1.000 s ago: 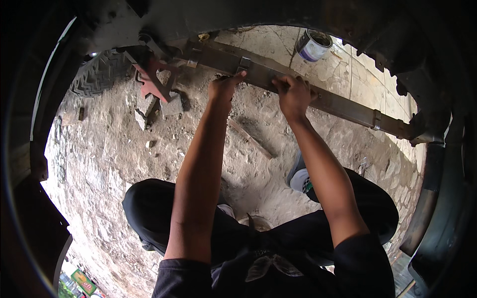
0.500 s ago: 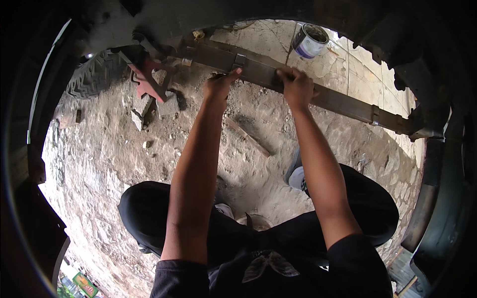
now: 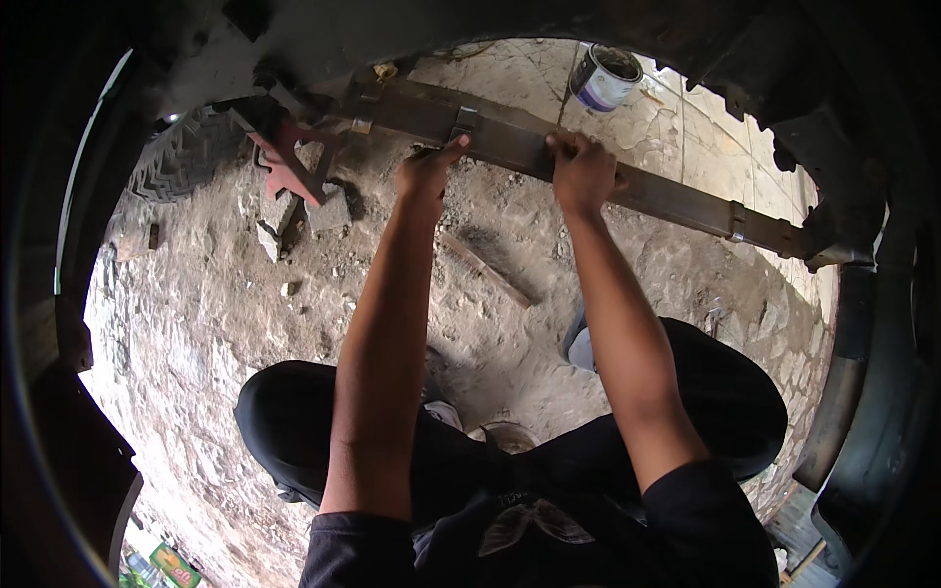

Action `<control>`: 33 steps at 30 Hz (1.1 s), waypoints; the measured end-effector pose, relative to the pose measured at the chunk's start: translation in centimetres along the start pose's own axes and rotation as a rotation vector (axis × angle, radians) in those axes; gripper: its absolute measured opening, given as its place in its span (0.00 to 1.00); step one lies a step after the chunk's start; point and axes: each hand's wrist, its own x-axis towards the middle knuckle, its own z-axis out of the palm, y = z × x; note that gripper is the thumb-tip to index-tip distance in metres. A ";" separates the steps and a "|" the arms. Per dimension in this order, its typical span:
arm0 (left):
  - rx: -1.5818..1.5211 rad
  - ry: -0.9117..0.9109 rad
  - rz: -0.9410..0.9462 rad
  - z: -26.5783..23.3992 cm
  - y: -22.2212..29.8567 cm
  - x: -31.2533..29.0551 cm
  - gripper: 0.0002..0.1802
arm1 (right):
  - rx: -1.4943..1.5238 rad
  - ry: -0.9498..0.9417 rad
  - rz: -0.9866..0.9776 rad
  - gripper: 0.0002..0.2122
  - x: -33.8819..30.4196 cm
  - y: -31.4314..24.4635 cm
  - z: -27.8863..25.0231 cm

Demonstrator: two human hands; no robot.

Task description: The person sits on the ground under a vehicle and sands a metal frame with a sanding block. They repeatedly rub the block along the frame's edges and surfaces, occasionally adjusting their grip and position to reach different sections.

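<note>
A long brown metal leaf spring (image 3: 676,203) slants across the upper part of the view, with bright clips around it. My left hand (image 3: 427,174) grips its near edge. The thumb points at a metal clip (image 3: 465,120), and the other fingers are mostly hidden under the spring. Farther right, my right hand (image 3: 586,176) is closed on the same spring, thumb and bent index finger at its upper face. Both forearms reach forward from the lower edge.
Dark vehicle parts frame the view. At upper left are a red stand (image 3: 290,167), a treaded tyre (image 3: 181,157) and broken stone blocks (image 3: 328,208). A paint can (image 3: 603,80) stands beyond the spring. A thin strip (image 3: 487,269) lies on the dirt ground (image 3: 196,323).
The view has shifted very slightly. Both hands keep their places on the leaf spring, and it has not visibly moved.
</note>
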 end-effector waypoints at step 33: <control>0.003 0.079 -0.058 -0.3 0.0 0.0 0.42 | 0.029 0.001 -0.046 0.11 -3.3 3.7 -1.5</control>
